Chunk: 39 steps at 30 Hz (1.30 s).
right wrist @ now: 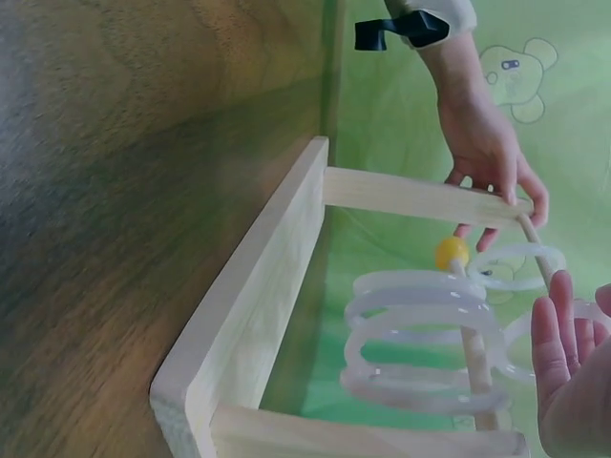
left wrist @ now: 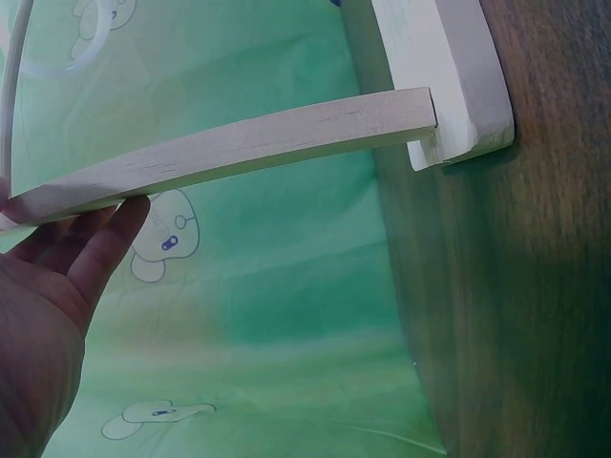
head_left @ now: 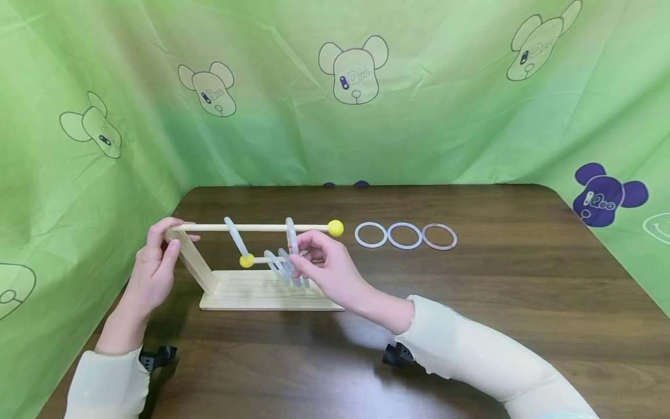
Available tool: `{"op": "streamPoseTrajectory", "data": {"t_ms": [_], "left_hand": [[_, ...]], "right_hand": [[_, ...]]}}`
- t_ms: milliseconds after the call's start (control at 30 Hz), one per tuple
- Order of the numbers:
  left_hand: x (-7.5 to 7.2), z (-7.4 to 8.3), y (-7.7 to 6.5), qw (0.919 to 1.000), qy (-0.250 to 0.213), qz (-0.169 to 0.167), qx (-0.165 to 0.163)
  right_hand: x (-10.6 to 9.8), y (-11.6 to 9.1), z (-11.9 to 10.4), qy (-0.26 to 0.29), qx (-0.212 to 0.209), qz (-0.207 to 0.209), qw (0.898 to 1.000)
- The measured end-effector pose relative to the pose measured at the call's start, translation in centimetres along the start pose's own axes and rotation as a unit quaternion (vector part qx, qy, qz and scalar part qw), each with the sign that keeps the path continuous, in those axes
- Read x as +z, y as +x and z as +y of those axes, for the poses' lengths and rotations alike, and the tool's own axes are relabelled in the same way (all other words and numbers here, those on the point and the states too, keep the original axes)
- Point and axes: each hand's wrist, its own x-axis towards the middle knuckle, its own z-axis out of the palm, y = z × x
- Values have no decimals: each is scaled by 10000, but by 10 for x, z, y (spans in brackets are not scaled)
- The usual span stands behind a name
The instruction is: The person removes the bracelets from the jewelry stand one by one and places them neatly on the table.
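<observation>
My left hand (head_left: 152, 270) grips the top of the slanted post (head_left: 196, 265) of a wooden stand, thumb in front and fingers behind. From that post a thin upper rod (head_left: 262, 227) runs right to a yellow ball (head_left: 336, 228). A pale translucent ring (head_left: 237, 237) hangs on this rod. With thumb and fingers, my right hand (head_left: 335, 270) pinches another ring (head_left: 290, 228) around the same rod, nearer the ball. Several similar rings (right wrist: 420, 283) sit close together on the lower rod (right wrist: 476, 367), whose tip carries another yellow ball (head_left: 246, 260). The right hand partly hides them.
The stand's flat base (head_left: 235, 294) rests on a dark wooden table (head_left: 502, 279). Three more rings lie in a row to the right of the stand: two bluish rings (head_left: 356, 235) and a pinkish ring (head_left: 439, 225). A green printed cloth (head_left: 282, 145) hangs behind and at the sides.
</observation>
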Motion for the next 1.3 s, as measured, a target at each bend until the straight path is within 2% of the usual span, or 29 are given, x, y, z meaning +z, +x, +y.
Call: {"op": "streamPoseTrajectory", "data": {"t_ms": [233, 500, 700, 900, 1300], "left_hand": [[0, 0, 0, 10000, -55, 30, -28], [1, -3, -1, 10000, -17, 35, 10], [1, -3, -1, 10000, -20, 25, 26], [1, -2, -1, 10000, 19, 13, 18], [0, 2, 0, 10000, -47, -34, -21]], "right_hand": [[-10, -5, 1, -92, -170, 28, 9998], [-20, -13, -3, -157, -18, 38, 9999], [-30, -18, -5, -286, -157, 79, 9994], [-41, -21, -7, -290, -367, 195, 9987], [-73, -23, -9, -561, -331, 569, 9963]]}}
